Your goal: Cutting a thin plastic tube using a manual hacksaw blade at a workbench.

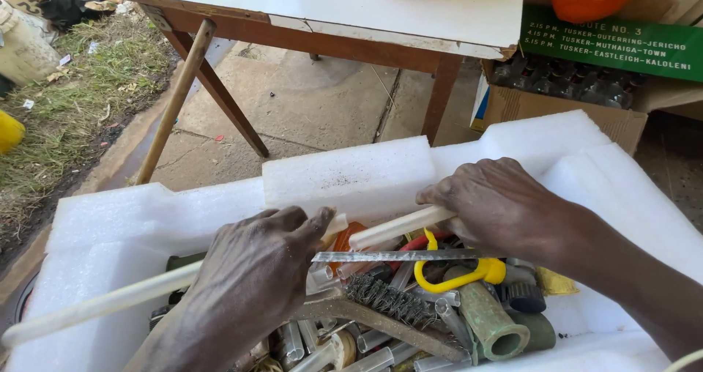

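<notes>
Hard daylight is thrown from above, and the white foam box [351, 174] is nearly blown out (glare city). A shadow is cast under the table [410, 13]; everything's rendered sharp.

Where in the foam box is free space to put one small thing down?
Bare foam shows right of the green pipe, and along the left wall behind the white rod. The middle, under both hands, is crowded with tools.

White foam box [351, 178] of tools [410, 299].
</notes>
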